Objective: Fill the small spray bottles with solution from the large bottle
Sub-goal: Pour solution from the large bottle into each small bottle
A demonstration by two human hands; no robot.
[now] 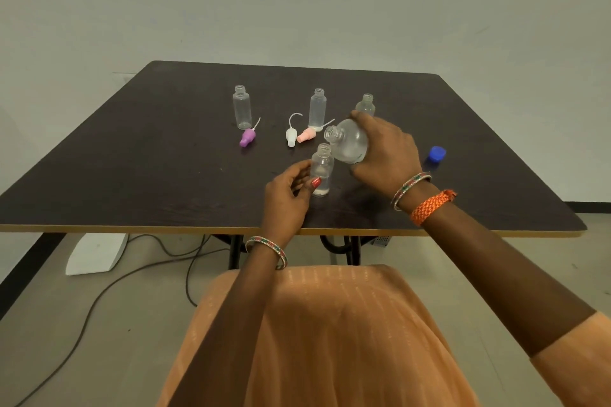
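Note:
My right hand (385, 150) grips the large clear bottle (348, 142), tilted to the left with its open mouth just above a small clear bottle (321, 170). That small bottle stands upright near the table's front and holds a little liquid at its bottom. My left hand (289, 196) holds it between thumb and fingers from the left. Three more small open bottles stand further back: one on the left (242, 107), one in the middle (317, 108), and one partly hidden behind my right hand (366, 104).
Three spray tops lie on the dark table (132, 158): a purple one (248, 136), a white one (291, 135) and a pink one (306, 135). A blue cap (436, 154) lies at the right. Cables and a white box are on the floor underneath.

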